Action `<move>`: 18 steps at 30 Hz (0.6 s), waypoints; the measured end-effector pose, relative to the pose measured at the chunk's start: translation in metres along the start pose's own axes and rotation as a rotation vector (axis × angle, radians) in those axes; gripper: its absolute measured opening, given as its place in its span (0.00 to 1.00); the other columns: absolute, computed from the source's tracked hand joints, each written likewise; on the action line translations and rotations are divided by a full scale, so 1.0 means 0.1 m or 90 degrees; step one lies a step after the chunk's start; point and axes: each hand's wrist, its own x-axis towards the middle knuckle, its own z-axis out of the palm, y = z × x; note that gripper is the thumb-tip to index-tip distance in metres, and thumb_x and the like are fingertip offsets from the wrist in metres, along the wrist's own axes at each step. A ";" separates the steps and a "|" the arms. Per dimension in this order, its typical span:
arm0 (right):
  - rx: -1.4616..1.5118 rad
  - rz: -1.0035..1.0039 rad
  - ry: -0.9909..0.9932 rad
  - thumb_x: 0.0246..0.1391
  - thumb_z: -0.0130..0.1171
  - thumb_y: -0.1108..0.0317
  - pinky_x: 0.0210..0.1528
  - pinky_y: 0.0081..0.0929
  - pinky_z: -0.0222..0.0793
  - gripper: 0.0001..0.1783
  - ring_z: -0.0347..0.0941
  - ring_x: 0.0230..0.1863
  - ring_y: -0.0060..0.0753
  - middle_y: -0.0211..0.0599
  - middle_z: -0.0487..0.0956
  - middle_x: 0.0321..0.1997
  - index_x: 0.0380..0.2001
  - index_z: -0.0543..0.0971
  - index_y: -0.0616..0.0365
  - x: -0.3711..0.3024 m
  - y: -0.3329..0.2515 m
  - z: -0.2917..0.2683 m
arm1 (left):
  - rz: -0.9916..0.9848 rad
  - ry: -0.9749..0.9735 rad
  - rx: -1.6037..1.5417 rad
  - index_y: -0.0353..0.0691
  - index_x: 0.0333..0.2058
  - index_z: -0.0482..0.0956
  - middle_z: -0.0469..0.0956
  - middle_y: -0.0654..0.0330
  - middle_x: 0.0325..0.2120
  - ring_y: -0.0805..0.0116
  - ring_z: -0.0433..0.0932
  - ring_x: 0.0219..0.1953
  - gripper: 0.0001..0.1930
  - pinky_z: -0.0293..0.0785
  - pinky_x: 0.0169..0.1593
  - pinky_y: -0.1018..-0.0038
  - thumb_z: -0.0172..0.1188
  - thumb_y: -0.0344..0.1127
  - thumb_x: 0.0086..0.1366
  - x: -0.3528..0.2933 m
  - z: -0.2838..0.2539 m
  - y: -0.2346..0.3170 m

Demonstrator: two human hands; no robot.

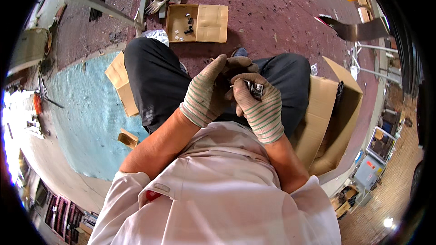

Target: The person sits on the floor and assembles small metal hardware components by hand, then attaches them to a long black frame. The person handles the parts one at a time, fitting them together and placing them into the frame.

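Observation:
Both my hands wear striped knit gloves with dark palms and meet above my lap. My right hand [262,110] is closed around a small black-and-silver part [255,90], with the thumb lying along it. Bright metal shows on the part's outer end; the rest is covered by the fingers. Close beside it, my left hand [206,91] is curled, its thumb pointing up and its fingers bent toward the right hand. Whatever lies inside the left fingers is hidden.
Beyond my knees an open cardboard box [212,23] holds several small black parts [189,30] and white pieces. Work gloves [160,1] lie behind it. A tall open carton [318,118] stands at my right leg. Cardboard [122,86] and a blue mat [81,109] are to my left.

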 end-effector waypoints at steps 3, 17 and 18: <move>-0.087 -0.025 0.043 0.60 0.65 0.68 0.26 0.18 0.71 0.06 0.74 0.22 0.15 0.31 0.83 0.27 0.37 0.83 0.58 -0.11 -0.01 -0.01 | -0.019 -0.011 -0.021 0.33 0.54 0.76 0.77 0.50 0.49 0.58 0.76 0.51 0.26 0.74 0.55 0.64 0.50 0.52 0.74 0.03 -0.05 -0.09; -0.267 -0.274 0.119 0.57 0.66 0.69 0.40 0.27 0.78 0.10 0.83 0.36 0.33 0.44 0.84 0.36 0.40 0.82 0.63 -0.34 0.17 -0.16 | -0.031 -0.048 -0.057 0.33 0.48 0.79 0.79 0.50 0.47 0.54 0.75 0.54 0.21 0.70 0.62 0.58 0.50 0.47 0.75 -0.05 0.04 -0.37; -0.255 -0.298 0.121 0.57 0.66 0.69 0.40 0.27 0.78 0.10 0.83 0.36 0.33 0.44 0.84 0.37 0.40 0.82 0.63 -0.34 0.19 -0.16 | -0.033 -0.057 -0.064 0.33 0.49 0.79 0.79 0.51 0.47 0.54 0.75 0.54 0.21 0.70 0.62 0.58 0.50 0.47 0.75 -0.05 0.06 -0.38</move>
